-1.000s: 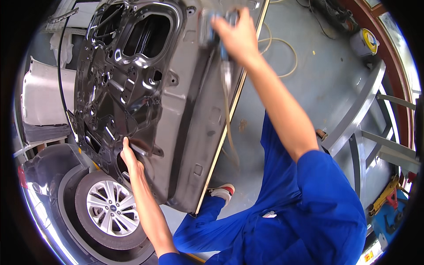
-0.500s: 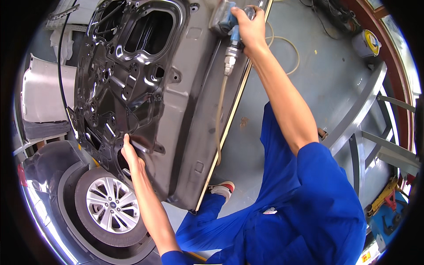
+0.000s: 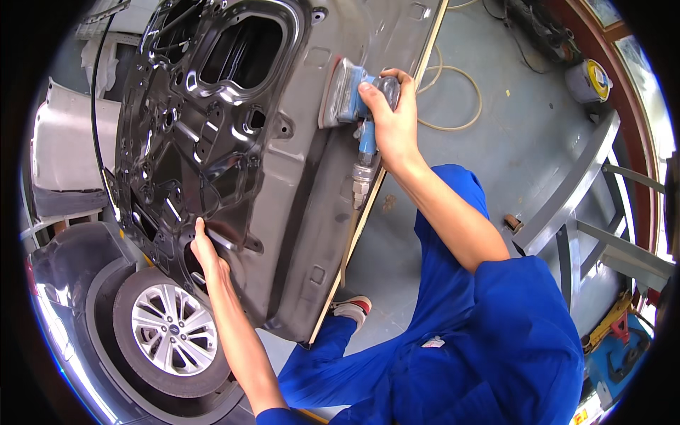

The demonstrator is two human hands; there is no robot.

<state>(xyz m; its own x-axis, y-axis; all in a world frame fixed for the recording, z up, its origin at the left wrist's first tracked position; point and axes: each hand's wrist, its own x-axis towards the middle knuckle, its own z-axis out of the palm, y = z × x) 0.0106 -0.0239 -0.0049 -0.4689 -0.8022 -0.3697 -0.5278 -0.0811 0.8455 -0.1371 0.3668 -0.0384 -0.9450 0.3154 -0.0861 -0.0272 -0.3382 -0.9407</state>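
A dark grey car door panel [image 3: 297, 212] with holes and pressed ridges stands tilted in front of me. My right hand [image 3: 393, 120] is wrapped round a blue air sander [image 3: 354, 92], and its pad is at the panel's smooth outer strip. From the sander's lower end a metal hose coupling [image 3: 360, 185] leads into a thin pale hose [image 3: 348, 244]. My left hand [image 3: 205, 248] grips the panel at an opening near its lower left, thumb up along the surface. The fingers of that hand are mostly hidden inside the opening.
A dark car with a silver-spoked wheel [image 3: 174, 330] is close on the left, beside a pale panel [image 3: 74, 145]. Hose loops [image 3: 460, 127] lie on the grey floor. To the right are a metal frame [image 3: 567, 184], a white bucket [image 3: 589, 80] and a small brown object [image 3: 513, 223].
My right hand has brought the sander down along the panel toward me and slightly left. My left hand stays at the same opening.
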